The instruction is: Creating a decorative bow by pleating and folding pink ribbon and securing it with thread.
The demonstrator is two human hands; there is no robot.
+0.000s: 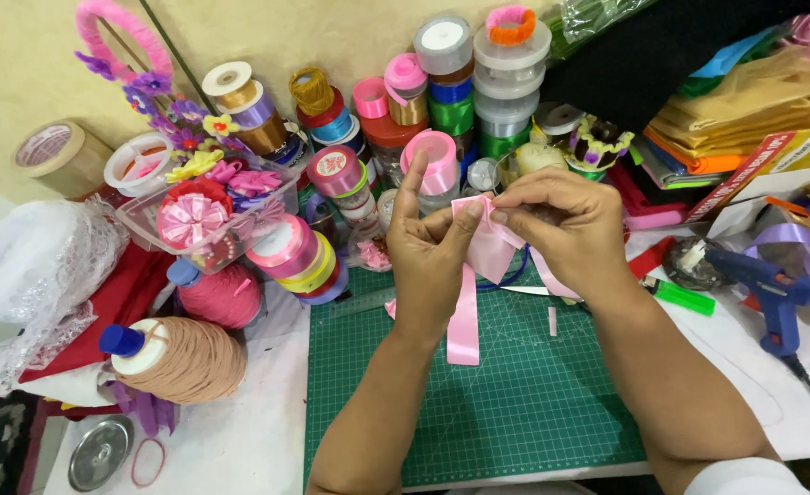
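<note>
Your left hand (431,252) and right hand (565,229) both pinch the pink ribbon (478,266) above the green mat (515,403), folding loops; its tail hangs free so it doesn't twist.

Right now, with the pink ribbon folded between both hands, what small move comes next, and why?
Probably pinch the fold tighter with the left hand. The pink ribbon is looped between both hands above the green cutting mat, its tail hangs loose, and the right hand grips only the top edge.
</note>
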